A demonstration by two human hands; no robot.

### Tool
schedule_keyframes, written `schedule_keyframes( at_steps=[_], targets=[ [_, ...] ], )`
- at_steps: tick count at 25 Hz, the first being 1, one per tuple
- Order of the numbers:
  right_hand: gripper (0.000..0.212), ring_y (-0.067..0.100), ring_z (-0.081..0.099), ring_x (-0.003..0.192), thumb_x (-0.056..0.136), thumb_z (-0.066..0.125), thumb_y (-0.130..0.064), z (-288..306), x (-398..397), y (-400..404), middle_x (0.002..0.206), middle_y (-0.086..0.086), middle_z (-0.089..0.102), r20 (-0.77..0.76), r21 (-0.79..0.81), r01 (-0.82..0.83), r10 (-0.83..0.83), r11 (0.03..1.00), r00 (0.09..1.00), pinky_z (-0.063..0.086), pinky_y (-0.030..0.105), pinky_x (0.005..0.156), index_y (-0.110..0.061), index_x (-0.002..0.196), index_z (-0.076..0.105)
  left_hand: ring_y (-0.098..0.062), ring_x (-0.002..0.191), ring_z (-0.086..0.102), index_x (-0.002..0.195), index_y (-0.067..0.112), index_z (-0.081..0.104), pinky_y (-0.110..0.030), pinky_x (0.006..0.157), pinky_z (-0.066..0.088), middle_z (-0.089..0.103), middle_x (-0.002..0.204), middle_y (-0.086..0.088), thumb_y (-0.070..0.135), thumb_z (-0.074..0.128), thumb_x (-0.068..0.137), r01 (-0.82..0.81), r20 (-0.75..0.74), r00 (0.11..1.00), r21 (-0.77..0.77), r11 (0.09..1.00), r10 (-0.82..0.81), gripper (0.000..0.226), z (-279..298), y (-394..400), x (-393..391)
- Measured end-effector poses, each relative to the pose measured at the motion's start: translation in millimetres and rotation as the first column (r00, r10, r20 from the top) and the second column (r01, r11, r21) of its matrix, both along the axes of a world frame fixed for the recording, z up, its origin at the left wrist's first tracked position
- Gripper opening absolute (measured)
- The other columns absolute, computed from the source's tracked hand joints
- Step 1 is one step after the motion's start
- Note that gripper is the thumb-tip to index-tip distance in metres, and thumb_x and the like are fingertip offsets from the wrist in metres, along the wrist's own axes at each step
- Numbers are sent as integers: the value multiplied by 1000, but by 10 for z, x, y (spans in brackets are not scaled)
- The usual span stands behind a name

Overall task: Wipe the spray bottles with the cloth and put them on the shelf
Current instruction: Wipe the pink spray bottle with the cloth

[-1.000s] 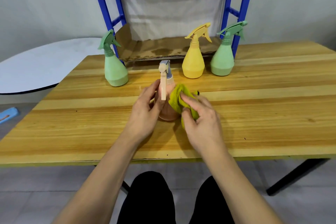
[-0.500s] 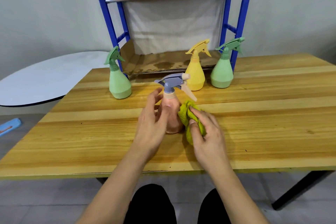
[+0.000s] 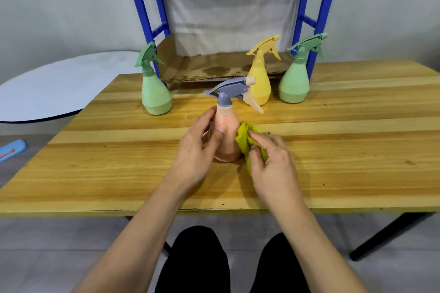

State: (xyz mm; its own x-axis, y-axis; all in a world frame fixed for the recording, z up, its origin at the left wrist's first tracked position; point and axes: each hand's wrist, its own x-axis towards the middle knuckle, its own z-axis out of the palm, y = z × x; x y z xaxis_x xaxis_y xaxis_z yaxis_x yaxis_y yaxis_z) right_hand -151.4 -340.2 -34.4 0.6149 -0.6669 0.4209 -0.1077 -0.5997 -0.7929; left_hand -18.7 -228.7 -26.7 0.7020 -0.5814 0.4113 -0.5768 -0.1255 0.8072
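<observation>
Head view, centre frame: left hand clasps the upright pink bottle on the table — right hand pinches the cloth against the bottle's right flank — shelf lies beyond.

Pink bottle upright, cloth touching

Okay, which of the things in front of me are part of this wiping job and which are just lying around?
Part of the job:
pink bottle, in the left hand
cloth, in the right hand
yellow bottle
two green bottles
shelf

Lying about:
white table
blue object on the floor
</observation>
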Motion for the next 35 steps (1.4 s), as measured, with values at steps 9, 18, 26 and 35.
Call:
schedule_keyframes(
  at_steps=[9, 18, 26, 35],
  targets=[
    [37, 32, 58, 105, 91, 54, -21, 69, -34, -24, 117, 5, 59, -151, -153, 47, -70, 987, 986, 48, 40, 93, -27, 125, 66, -7, 134, 55, 154, 23, 43, -39, 109, 51, 54, 149, 8, 50, 55, 97, -17, -22, 1000, 12, 1000, 17, 64, 38, 5, -32],
    [32, 39, 43, 121, 94, 53, -21, 160, 213, -269, 136, 4, 49, -511, -499, -93, -206, 862, 835, 39, 45, 91, -25, 121, 68, -1, 116, 52, 154, 31, 40, -33, 104, 47, 48, 134, 5, 41, 58, 102, 33, -84, 996, 251, 967, -12, 55, 247, 178, 14],
    [25, 34, 43, 110, 89, 54, -19, 137, 218, -243, 128, -2, 53, -513, -503, -87, -216, 860, 831, 32, 40, 79, -20, 106, 72, -12, 120, 56, 155, 26, 37, -32, 100, 52, 57, 139, 3, 46, 71, 92, 45, 49, 997, 233, 971, -58, 74, 76, 160, -32],
    [16, 36, 46, 102, 80, 63, -11, 31, 27, 92, 116, 1, 60, -427, -582, 7, -312, 813, 849, 28, 40, 73, -18, 90, 73, -31, 108, 56, 133, 19, 47, -47, 92, 49, 54, 114, -4, 63, 74, 77, -363, 140, 928, 149, 920, 344, 75, 49, -125, -302]
  ],
)
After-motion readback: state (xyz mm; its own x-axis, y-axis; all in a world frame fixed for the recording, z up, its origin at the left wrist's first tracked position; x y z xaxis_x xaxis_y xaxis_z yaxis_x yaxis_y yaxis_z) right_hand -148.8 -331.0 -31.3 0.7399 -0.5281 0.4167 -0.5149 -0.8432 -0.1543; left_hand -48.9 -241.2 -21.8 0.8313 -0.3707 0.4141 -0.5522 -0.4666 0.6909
